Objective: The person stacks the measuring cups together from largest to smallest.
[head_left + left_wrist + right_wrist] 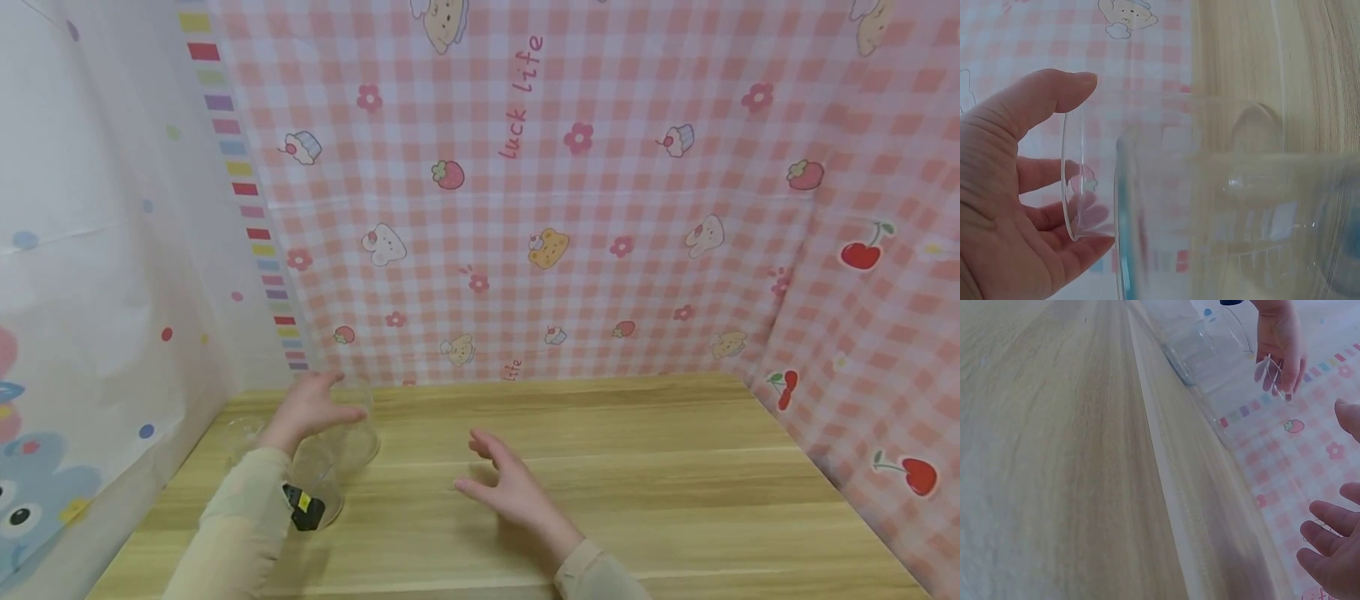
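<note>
My left hand reaches to the back left of the table, its thumb and fingers spread round the rim of a tall clear cup. The thumb lies along one side of that rim and the fingers curl about the other. The cup stands upright near the table's back edge. A second clear cup stands in front of it, partly behind the wrist camera; it looms close in the left wrist view. Above the middle of the table my right hand hovers with thumb and fingers apart, holding nothing.
Another clear vessel stands at the far left, partly behind the left forearm. The wood-grain table meets a pink checked cloth at the back and right. A white dotted cloth hangs along the left.
</note>
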Action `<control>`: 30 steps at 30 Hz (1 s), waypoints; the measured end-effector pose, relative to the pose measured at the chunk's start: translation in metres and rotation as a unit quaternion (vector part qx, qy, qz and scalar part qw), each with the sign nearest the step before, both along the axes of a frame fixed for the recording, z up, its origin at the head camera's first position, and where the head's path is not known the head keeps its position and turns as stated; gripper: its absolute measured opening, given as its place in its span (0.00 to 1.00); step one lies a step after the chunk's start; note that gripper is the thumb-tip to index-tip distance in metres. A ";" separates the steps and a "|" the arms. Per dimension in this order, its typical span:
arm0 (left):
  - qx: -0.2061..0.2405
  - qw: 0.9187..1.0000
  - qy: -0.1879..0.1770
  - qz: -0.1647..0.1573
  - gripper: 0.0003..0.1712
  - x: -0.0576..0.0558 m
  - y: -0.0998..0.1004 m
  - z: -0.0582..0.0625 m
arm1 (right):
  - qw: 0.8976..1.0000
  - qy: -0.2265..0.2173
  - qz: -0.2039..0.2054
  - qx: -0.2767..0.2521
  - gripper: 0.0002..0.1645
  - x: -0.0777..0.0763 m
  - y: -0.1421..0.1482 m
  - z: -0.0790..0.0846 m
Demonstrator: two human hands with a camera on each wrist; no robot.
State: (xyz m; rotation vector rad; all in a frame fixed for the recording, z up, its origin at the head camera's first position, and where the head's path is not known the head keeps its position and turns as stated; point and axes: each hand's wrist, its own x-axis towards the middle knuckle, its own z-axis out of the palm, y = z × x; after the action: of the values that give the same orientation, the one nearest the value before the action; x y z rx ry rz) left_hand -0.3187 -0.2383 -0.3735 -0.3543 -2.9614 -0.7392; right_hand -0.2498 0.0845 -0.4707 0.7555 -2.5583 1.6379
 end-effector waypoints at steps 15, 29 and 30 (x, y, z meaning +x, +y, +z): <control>-0.027 1.000 0.013 0.001 0.48 0.005 0.017 0.002 | 1.000 -0.002 -0.006 -0.003 0.46 0.000 -0.006 0.000; 0.004 0.999 0.045 -0.028 0.47 0.024 0.052 0.010 | 0.999 0.011 -0.024 -0.046 0.51 0.001 -0.017 -0.003; 0.006 0.998 0.046 -0.030 0.47 0.026 0.054 0.010 | 0.998 0.010 -0.025 -0.051 0.52 0.001 -0.018 -0.003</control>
State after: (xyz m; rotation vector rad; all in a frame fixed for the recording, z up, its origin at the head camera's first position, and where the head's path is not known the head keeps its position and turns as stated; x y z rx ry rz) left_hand -0.2930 -0.1838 -0.3634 -0.4640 -2.8711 -0.7264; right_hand -0.2488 0.0665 -0.4737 0.6896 -2.4375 1.7223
